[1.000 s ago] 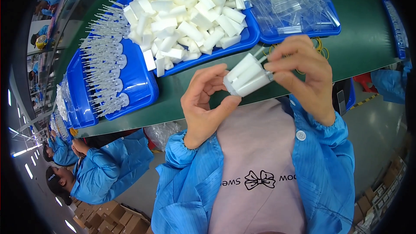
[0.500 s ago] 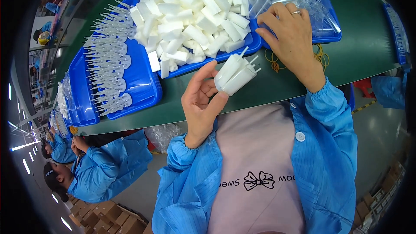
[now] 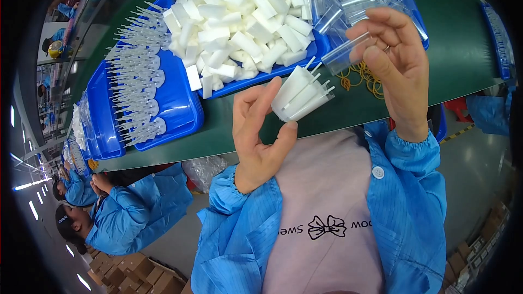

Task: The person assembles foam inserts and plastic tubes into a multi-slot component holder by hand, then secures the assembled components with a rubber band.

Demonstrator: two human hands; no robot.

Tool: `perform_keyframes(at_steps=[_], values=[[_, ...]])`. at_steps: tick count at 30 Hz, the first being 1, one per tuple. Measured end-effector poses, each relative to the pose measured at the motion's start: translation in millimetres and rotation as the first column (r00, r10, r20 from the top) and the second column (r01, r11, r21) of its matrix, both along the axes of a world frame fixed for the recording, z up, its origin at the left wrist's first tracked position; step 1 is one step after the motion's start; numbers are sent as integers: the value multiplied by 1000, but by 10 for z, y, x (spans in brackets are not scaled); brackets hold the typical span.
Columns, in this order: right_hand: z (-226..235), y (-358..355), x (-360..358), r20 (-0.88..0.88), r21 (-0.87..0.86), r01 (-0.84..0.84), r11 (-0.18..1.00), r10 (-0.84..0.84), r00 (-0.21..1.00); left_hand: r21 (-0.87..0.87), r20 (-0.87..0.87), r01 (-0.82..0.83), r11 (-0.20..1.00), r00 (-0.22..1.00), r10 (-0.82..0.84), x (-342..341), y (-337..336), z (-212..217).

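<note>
- Change vs half a sec ago: right hand (image 3: 395, 71) was reaching over the far blue tray of clear pieces; now it's lifted off it, up near the left hand (image 3: 261, 130), w/ a clear plastic tube-shaped cap (image 3: 344, 53) pinched between thumb and fingertips.
- Bundle of white plastic sticks w/ thin stems (image 3: 301, 96) stays in the left hand, about same spot above the desk edge, in front of the chest.
- Left hand: fingers curled, thumb and fingertips closed on the bundle's lower-left end. Right hand: narrow pinch on the cap, other fingers spread loosely above.
- Counts: 1 bundle held, roughly 4–5 sticks in it (exact no. hard to tell); 1 clear cap held; 2 hands of the wearer.
- Trays: 3 blue plastic trays clearly seen – left blue tray of stemmed clear pieces (image 3: 180, 103), middle blue tray heaped w/ white blocks (image 3: 318, 49), far-right blue tray of clear caps (image 3: 419, 24). More trays stacked further left, no. unclear.
- Pieces in trays: too many to count.
- Yellow rubber bands (image 3: 362, 79) in a small loose pile on the green desk (image 3: 463, 49), just below the right hand; count unclear.
- Bundle's long axis runs lower-left to upper-right; thin stems point upper-right, toward the cap. Cap's long axis runs about the same way and lies just apart from the stem tips.
- Another person in a blue coat (image 3: 131, 207) sits lower left.
</note>
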State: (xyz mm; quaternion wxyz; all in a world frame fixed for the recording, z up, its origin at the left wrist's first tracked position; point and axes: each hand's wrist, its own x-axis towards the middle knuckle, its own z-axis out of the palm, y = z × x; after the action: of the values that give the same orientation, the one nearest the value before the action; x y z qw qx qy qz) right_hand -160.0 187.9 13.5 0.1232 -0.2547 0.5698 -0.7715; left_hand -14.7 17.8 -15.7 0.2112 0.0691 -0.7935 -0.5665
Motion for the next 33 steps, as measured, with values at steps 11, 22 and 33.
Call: perform_keyframes(at_steps=[11,22,33], values=[[-38,-43,206,68,13,-90,996,89,994,-150,-17,36,988,999,-39,1,22,97],[-42,-44,200,-76,64,-75,995,80,994,-366,-77,-3,931,997,-27,24,52,200],[14,1,256,20,46,-140,989,139,990,-277,-36,-60,959,998,52,65,72,165]])
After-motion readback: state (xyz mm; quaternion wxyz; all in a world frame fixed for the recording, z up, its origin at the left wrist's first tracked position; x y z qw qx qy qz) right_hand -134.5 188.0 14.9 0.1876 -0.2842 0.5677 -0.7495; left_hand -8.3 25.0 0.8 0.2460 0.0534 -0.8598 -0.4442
